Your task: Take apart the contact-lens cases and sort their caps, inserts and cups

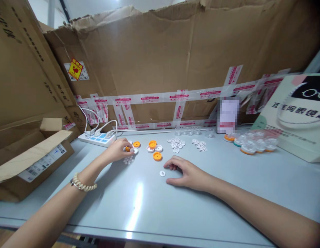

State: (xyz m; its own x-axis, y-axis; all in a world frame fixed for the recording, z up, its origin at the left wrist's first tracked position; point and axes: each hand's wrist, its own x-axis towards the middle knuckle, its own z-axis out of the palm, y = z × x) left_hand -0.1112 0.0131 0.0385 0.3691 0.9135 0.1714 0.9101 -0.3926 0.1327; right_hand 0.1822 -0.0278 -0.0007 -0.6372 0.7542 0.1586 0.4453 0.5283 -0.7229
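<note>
My left hand point(120, 150) reaches forward over the grey table point(149, 206), fingers pinched on a small orange and white cap point(128, 148) beside a white ring point(134, 150). A cluster of tiny white discs point(128, 160) lies just under it. My right hand point(186, 174) rests palm down on the table, fingers curled loosely, holding nothing. A single small white disc point(162, 173) lies just left of its fingertips. Orange caps point(157, 156) and white caps point(158, 148) sit between the two hands.
Two piles of white discs point(177, 144) lie further back. Finished clear containers with coloured bases point(250, 144) are grouped at right, next to a paper bag point(297, 117). A power strip point(97, 138) and an open carton point(33, 162) are at left. Taped cardboard walls the back.
</note>
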